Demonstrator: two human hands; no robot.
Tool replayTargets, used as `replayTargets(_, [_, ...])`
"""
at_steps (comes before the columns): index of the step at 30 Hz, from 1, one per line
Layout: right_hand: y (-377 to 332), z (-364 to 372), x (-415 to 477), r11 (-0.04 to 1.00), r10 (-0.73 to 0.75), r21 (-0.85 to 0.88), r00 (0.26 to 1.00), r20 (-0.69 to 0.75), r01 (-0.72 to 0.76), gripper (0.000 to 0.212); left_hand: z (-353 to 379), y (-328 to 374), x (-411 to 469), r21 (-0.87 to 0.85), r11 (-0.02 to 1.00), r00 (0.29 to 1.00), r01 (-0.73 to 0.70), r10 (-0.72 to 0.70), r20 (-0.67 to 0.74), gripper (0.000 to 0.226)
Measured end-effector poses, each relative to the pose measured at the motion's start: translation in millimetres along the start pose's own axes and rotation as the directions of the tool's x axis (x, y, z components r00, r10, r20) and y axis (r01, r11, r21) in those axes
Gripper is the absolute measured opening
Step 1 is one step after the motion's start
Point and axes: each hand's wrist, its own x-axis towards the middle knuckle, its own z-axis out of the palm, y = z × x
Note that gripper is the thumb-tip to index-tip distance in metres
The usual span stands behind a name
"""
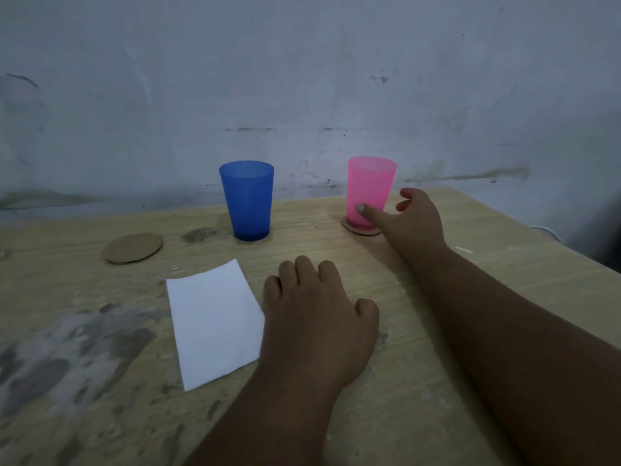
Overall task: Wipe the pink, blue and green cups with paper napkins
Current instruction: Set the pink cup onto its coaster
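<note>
The pink cup (369, 186) stands upright on a cardboard coaster (361, 230) at the back right of the table. My right hand (411, 220) reaches to it: the thumb tip touches its lower front, and the spread fingers sit just off its right side without closing on it. Left of it, the blue cup (248, 200) stands upright. A white paper napkin (213, 322) lies flat near the middle. To the napkin's right, my left hand (316, 314) rests on the table with fingers curled under, holding nothing. No green cup is in view.
A bare round cardboard coaster (132, 247) lies left of the blue cup. The wooden table (437, 381) is stained grey at its front left. A rough wall stands right behind the cups, and the table's right edge runs diagonally past my right forearm.
</note>
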Motion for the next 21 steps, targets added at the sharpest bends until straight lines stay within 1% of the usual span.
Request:
replayTargets(2, [-4,-9,-13,1.000,0.000,0.020,0.999,-0.051,0.001,0.080,-5,0,-1,-0.095,0.995,0.999,0.007,-0.012,-0.052,0.043])
replayTargets(4, [-10,-16,-30,0.999,-0.025,0.025,0.995,-0.099,0.028,0.057,-10,-2,-6,-0.309,0.951,0.981,-0.009,-0.052,-0.189,0.038])
replayTargets(6, [-25,-18,-53,0.996,-0.086,0.006,0.992,-0.096,0.087,0.036,-20,-8,-15,-0.533,0.842,0.918,-0.088,-0.139,-0.372,0.036])
replayTargets(7, [-29,-17,-61,0.994,-0.105,0.004,0.992,-0.076,0.106,0.029,-22,-9,-16,-0.644,0.753,0.884,-0.136,-0.201,-0.422,0.033])
replayTargets(8, [-37,-15,-70,0.991,-0.132,0.007,0.991,-0.036,0.133,0.026,-27,-11,-18,-0.749,0.644,0.869,-0.153,-0.274,-0.413,0.029])
replayTargets(9, [-49,-11,-82,0.986,-0.165,0.015,0.986,0.036,0.164,0.025,-35,-18,-23,-0.829,0.536,0.857,-0.159,-0.342,-0.385,0.024])
replayTargets(10, [-63,-7,-97,0.983,-0.184,0.011,0.973,0.139,0.184,0.024,-43,-27,-26,-0.873,0.465,0.848,-0.146,-0.396,-0.352,0.020])
replayTargets(11, [-74,-4,-107,0.980,-0.188,-0.008,0.947,0.259,0.197,0.024,-49,-35,-26,-0.883,0.452,0.841,-0.126,-0.424,-0.337,0.016])
replayTargets(12, [-87,2,-122,0.977,-0.177,-0.043,0.905,0.387,0.209,0.025,-57,-49,-31,-0.862,0.498,0.836,-0.098,-0.429,-0.343,0.013])
replayTargets(13, [-97,7,-132,0.972,-0.150,-0.089,0.864,0.480,0.218,0.028,-62,-63,-35,-0.826,0.560,0.840,-0.065,-0.415,-0.348,0.012])
replayTargets(14, [-105,13,-142,0.964,-0.121,-0.139,0.839,0.530,0.227,0.032,-65,-77,-39,-0.783,0.621,0.853,-0.032,-0.391,-0.345,0.011])
replayTargets(16, [-117,26,-158,0.944,-0.078,-0.228,0.835,0.545,0.237,0.038,-71,-106,-52,-0.696,0.717,0.882,0.040,-0.353,-0.313,0.011])
replayTargets(17, [-120,32,-164,0.932,-0.062,-0.270,0.839,0.540,0.243,0.037,-73,-119,-58,-0.654,0.752,0.890,0.085,-0.353,-0.290,0.011])
replayTargets(19, [-122,42,-175,0.904,-0.035,-0.350,0.858,0.512,0.246,0.034,-74,-139,-66,-0.571,0.803,0.899,0.169,-0.364,-0.246,0.016])
replayTargets(21, [-122,50,-182,0.886,-0.019,-0.397,0.876,0.482,0.237,0.036,-75,-152,-72,-0.516,0.832,0.908,0.205,-0.358,-0.217,0.024])
